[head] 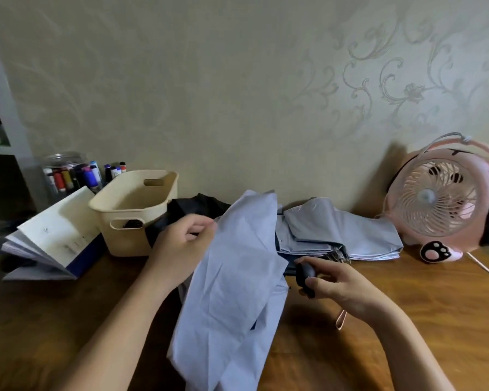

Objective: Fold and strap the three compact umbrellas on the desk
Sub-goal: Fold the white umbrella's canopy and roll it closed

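Observation:
A pale blue umbrella [237, 277] hangs loose and unfolded in front of me above the wooden desk [407, 320]. My left hand [181, 244] pinches a fold of its canopy near the top. My right hand [331, 283] grips its black handle [305, 275], and a pink wrist loop [341, 320] dangles below. A second pale blue umbrella [342, 232] lies collapsed on the desk behind, its fabric spread flat. A black umbrella [192, 210] lies partly hidden behind my left hand and the basket.
A cream plastic basket [136, 210] stands at the back left, next to an open book [54, 238] and a jar of small bottles [68, 173]. A pink desk fan [446, 201] stands at the back right with its cord [486, 269] trailing along the desk.

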